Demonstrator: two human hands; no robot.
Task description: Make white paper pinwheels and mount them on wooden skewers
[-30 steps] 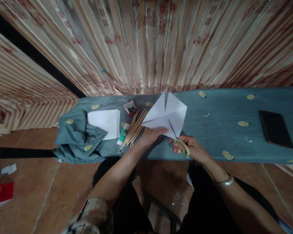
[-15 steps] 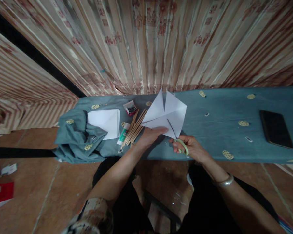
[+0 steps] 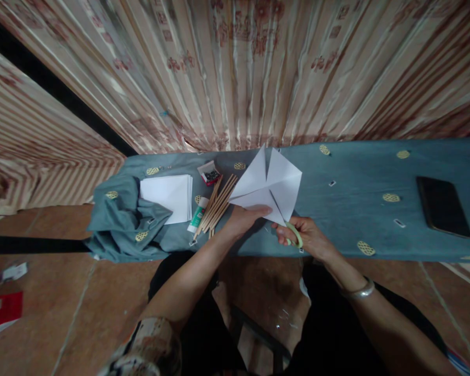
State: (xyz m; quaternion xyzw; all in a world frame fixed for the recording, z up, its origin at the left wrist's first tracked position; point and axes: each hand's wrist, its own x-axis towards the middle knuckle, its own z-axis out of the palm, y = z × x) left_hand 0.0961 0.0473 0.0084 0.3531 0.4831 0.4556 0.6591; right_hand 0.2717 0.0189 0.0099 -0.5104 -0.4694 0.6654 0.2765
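Left grip (image 3: 241, 219) pinching white paper (image 3: 276, 180), right grip (image 3: 307, 239) around green scissors (image 3: 296, 234), small box (image 3: 206, 168) holding dark bits (image 3: 212, 176)

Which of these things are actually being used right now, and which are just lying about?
In use: white paper sheet, held by the left hand; green-handled scissors, in the right hand.
Lying about: paper stack, glue stick, wooden sticks, small box, black phone.
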